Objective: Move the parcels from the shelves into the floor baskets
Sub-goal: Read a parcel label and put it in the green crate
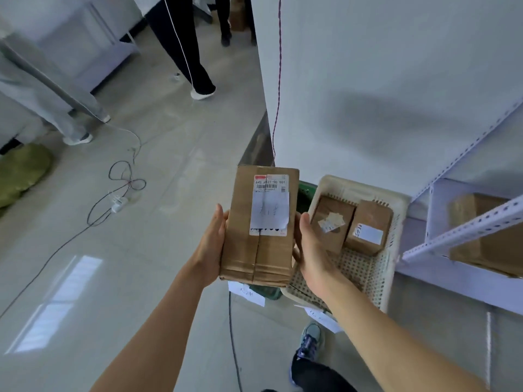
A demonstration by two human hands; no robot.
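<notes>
I hold a long brown cardboard parcel (261, 227) with a white shipping label between both hands, above the floor. My left hand (210, 244) presses its left side and my right hand (310, 250) its right side. A cream perforated floor basket (370, 278) stands just right of the parcel and holds two smaller brown parcels (331, 222) (368, 227). A green basket (304, 193) is mostly hidden beneath the held parcel. Another brown parcel (486, 236) sits on the white metal shelf (458, 236) at the right.
A white wall panel (382, 80) rises behind the baskets. Loose cables and a power strip (119, 203) lie on the floor at left. Two people's legs (195, 60) stand farther back. A green sack (22, 171) lies at far left. My shoe (310, 340) is below.
</notes>
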